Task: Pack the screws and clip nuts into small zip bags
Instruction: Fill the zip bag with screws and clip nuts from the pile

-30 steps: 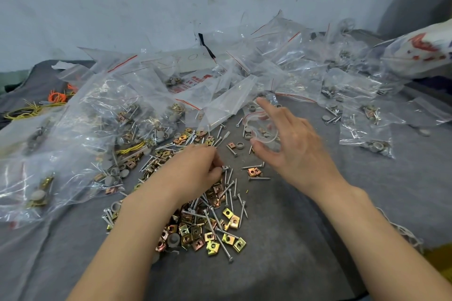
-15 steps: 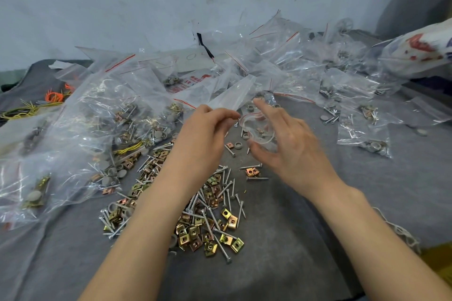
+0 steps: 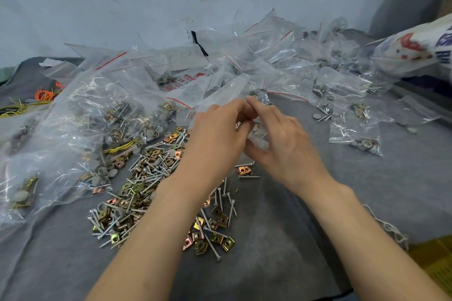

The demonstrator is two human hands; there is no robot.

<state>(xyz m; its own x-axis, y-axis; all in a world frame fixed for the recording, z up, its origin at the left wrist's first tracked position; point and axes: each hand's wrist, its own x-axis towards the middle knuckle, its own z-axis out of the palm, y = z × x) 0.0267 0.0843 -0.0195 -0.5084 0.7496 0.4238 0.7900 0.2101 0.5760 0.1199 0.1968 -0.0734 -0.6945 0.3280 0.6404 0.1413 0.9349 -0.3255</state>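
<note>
Our right hand [image 3: 286, 146] holds a small zip bag [image 3: 259, 132] between thumb and curled fingers. Our left hand [image 3: 220, 134] meets it at the bag's mouth with its fingertips bunched, and we cannot tell what they pinch. Near and left of both hands, the loose screws and clip nuts [image 3: 156, 190] lie heaped on the grey cloth [image 3: 293, 239]. Large clear bags [image 3: 85, 117] of parts crowd the left, and filled small bags [image 3: 354, 134] lie to the right.

Before the bag heap [image 3: 80, 115] lie screws [image 3: 151, 173] and clip nuts [image 3: 228, 243] (filled bags [image 3: 354, 134] rightward).
</note>
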